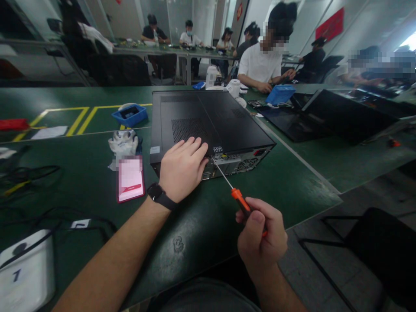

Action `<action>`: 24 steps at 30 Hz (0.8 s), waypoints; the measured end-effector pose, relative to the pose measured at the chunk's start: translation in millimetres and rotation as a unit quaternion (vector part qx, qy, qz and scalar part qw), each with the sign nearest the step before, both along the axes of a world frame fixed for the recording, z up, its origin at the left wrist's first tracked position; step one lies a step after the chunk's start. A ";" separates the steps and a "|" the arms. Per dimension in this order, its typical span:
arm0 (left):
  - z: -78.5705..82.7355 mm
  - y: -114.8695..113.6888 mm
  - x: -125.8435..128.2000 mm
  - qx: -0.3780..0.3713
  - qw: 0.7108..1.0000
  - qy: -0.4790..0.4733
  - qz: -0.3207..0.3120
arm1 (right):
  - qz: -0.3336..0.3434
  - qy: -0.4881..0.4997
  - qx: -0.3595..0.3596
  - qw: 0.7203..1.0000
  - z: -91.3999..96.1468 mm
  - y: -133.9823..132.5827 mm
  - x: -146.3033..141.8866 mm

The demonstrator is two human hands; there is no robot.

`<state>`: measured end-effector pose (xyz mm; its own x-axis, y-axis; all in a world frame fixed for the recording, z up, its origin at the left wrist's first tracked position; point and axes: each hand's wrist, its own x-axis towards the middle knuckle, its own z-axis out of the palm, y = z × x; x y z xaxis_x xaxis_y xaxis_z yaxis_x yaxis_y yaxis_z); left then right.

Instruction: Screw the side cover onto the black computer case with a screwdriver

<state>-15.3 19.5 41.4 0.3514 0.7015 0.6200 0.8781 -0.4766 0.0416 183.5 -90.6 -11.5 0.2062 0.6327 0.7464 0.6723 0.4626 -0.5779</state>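
A black desktop computer case [227, 117] lies flat on the green table, its rear panel with ports and fan grille facing me. My left hand [183, 167] rests on the case's near top edge, fingers stretched over the perforated area and the thumb by the rear edge. An orange and black screwdriver [241, 199] is gripped by its handle in my right hand [263, 234]. Its thin shaft points up and left, and the tip meets the rear edge of the case just right of my left thumb. Any screw at the tip is too small to make out.
Left of the case are a blue tray [130, 115], work gloves [123, 143] and a phone-like pink screen [130, 180]. Cables and a white box [27, 268] lie at lower left. Dark panels [344, 115] occupy the right. A person in white [260, 65] sits opposite. A black chair [383, 247] stands at lower right.
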 end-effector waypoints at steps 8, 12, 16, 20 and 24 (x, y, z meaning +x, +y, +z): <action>-0.6 0.4 -0.2 0.001 1.000 0.001 -0.002 | 0.053 -0.024 0.067 0.996 9.9 6.1 -3.1; -1.0 0.7 -0.2 -0.002 1.000 -0.002 -0.001 | 0.031 -0.021 0.050 0.998 8.7 4.1 -3.0; -0.7 1.0 0.0 -0.004 1.000 -0.001 0.000 | -0.012 0.001 0.006 1.000 3.7 -0.7 -2.3; -0.1 0.8 0.3 -0.001 1.000 0.002 0.000 | 0.022 0.002 0.011 1.000 7.0 -0.5 -3.2; -0.2 0.9 0.0 0.000 1.000 0.003 0.001 | 0.022 -0.009 0.033 0.999 10.2 1.6 -5.3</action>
